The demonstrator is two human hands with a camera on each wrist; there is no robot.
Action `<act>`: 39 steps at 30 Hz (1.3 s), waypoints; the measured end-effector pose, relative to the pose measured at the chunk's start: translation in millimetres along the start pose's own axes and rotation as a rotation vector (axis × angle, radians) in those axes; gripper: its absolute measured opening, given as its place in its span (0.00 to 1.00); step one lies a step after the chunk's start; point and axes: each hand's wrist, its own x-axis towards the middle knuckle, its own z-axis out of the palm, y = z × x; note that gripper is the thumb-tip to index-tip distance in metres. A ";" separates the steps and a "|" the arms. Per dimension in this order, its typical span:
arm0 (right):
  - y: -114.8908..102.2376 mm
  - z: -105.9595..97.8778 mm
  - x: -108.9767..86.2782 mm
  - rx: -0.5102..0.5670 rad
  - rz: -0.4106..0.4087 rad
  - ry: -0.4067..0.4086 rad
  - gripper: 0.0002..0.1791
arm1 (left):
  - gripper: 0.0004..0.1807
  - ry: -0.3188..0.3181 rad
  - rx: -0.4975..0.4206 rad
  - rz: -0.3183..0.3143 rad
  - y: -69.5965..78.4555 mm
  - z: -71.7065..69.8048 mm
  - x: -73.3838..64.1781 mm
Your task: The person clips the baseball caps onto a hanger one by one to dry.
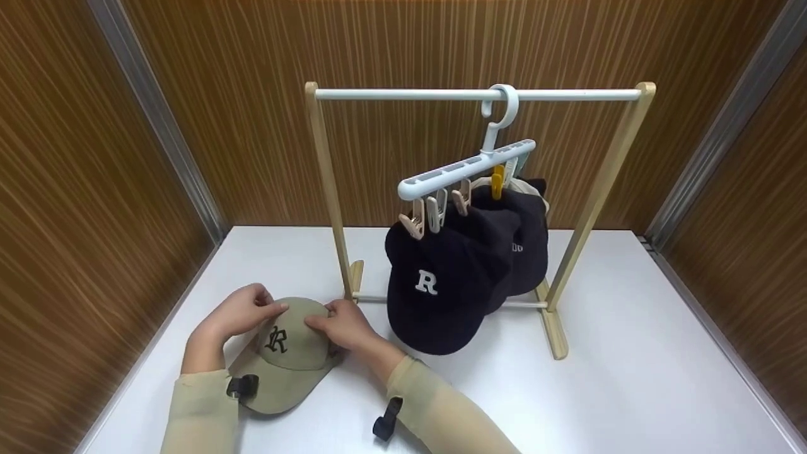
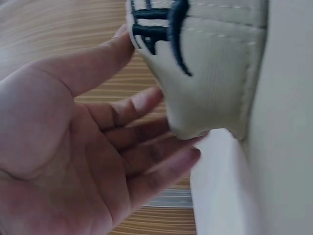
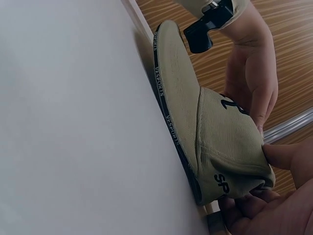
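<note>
A khaki baseball cap with a dark embroidered letter rests on the white table, brim toward me. My left hand holds the crown's left side, thumb on the front and fingers around the back; the left wrist view shows these fingers loosely bent against the fabric. On the other side, my right hand grips the crown between its thumb on top and curled fingers at the back edge. Lettering runs along the brim edge in the right wrist view, where the cap appears side-on.
Behind the hands stands a wooden rack with a white top bar. From it hangs a white hanger with several clips. Dark caps are clipped there, the nearest dark cap bearing a white R. Wood-grain panels enclose the table.
</note>
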 end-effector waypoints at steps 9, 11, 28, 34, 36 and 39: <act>-1.6 -0.5 -0.3 -0.019 0.016 -0.007 0.18 | 0.44 -0.006 -0.095 0.024 -3.2 5.9 6.9; -2.0 -0.5 -0.4 -0.016 0.017 -0.009 0.18 | 0.45 -0.005 -0.099 0.025 -3.1 6.0 6.6; -7.4 2.2 -2.8 0.224 0.020 -0.014 0.14 | 0.33 -0.025 -0.156 0.046 -0.1 1.0 2.5; -15.3 1.1 -4.7 0.236 0.041 0.031 0.11 | 0.30 -0.011 -0.200 0.087 2.8 -3.4 0.9; -19.0 0.5 -5.8 0.218 0.031 0.052 0.10 | 0.28 0.002 -0.220 0.105 3.5 -4.5 0.0; -24.3 -1.2 -8.2 0.175 -0.018 0.080 0.09 | 0.25 0.022 -0.250 0.143 4.3 -6.0 -1.3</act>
